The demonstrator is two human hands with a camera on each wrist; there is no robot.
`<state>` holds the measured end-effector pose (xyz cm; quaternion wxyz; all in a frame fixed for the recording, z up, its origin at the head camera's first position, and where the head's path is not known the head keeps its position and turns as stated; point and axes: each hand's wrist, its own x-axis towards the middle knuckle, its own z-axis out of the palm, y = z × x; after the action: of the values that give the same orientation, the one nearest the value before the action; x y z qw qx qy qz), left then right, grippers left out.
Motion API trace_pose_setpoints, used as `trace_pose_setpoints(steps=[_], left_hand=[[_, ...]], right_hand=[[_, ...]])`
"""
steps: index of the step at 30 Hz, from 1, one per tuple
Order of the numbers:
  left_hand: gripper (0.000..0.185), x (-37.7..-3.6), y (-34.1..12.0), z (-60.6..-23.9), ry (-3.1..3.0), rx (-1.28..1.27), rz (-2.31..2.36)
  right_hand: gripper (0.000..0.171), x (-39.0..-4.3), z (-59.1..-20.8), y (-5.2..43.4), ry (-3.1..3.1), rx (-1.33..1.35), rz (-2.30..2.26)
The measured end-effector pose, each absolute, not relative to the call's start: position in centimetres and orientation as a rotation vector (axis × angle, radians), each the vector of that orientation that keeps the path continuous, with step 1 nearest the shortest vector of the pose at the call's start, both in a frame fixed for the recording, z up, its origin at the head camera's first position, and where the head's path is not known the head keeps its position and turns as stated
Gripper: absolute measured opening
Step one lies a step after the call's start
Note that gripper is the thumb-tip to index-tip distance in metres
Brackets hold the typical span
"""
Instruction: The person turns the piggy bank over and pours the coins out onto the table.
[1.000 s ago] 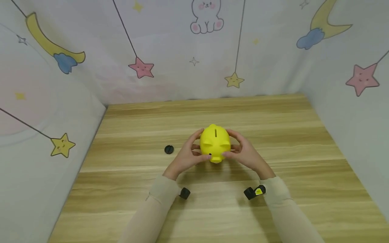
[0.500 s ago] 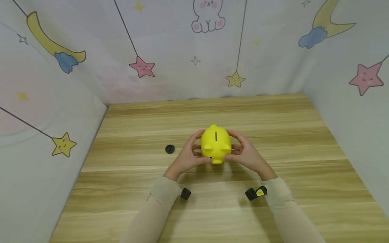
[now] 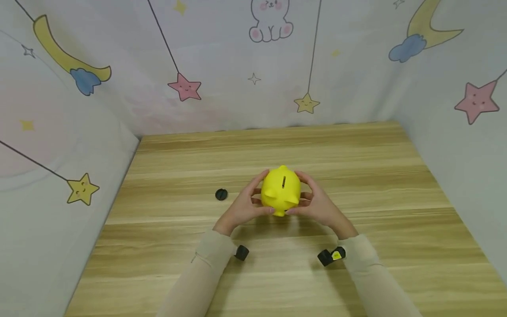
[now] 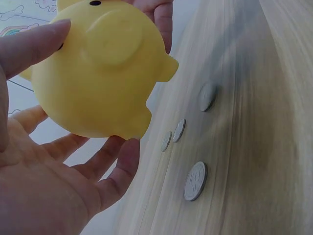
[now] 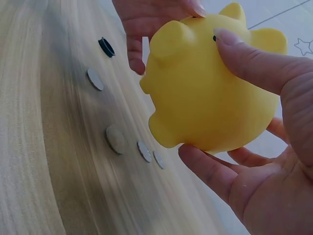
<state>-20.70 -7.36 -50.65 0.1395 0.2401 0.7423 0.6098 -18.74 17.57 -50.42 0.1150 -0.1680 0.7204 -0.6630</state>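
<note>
A yellow piggy bank (image 3: 282,190) is held up off the wooden table between both hands, its slotted back upward and its snout toward the person. My left hand (image 3: 244,206) grips one side, thumb beside the snout and fingers spread along the flank and under the body. On the opposite side my right hand (image 3: 318,204) grips it in the same way. Several silver coins, among them a large coin (image 4: 195,181) and a small coin (image 5: 144,152), lie on the table beneath; the bank hides them from the head view. Its underside is not visible.
A round black plug (image 3: 221,194) lies on the table (image 3: 178,167) left of the left hand. Printed fabric walls (image 3: 237,105) border the table at the back and both sides. A black wrist camera (image 3: 241,252) sits below the left hand, another (image 3: 325,257) below the right.
Over the last half second the piggy bank has turned and tilted slightly, its slot now slanting and its snout lower in the head view. Both hands keep their grip; the plug stays put.
</note>
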Motion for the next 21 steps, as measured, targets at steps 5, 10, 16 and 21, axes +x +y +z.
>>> trace_pose_setpoints(steps=[5, 10, 16, 21], left_hand=[[0.098, -20.6, -7.4, -50.5, 2.16, 0.701, 1.734], [0.096, -20.3, -7.3, -50.1, 2.12, 0.704, 1.764], [0.095, -19.4, -7.2, -47.8, 2.074, 0.722, 1.787], [0.095, -19.4, -7.4, -47.6, 2.121, 0.833, 1.796]], right_hand=[[0.109, -18.5, -50.4, 17.2, 2.158, -0.453, -1.902], [0.109, -18.3, -50.4, 17.2, 2.217, -0.443, -1.861], [0.107, -17.9, -50.4, 16.8, 2.33, -0.509, -1.816], [0.109, -18.0, -50.8, 16.4, 2.386, -0.577, -1.818]])
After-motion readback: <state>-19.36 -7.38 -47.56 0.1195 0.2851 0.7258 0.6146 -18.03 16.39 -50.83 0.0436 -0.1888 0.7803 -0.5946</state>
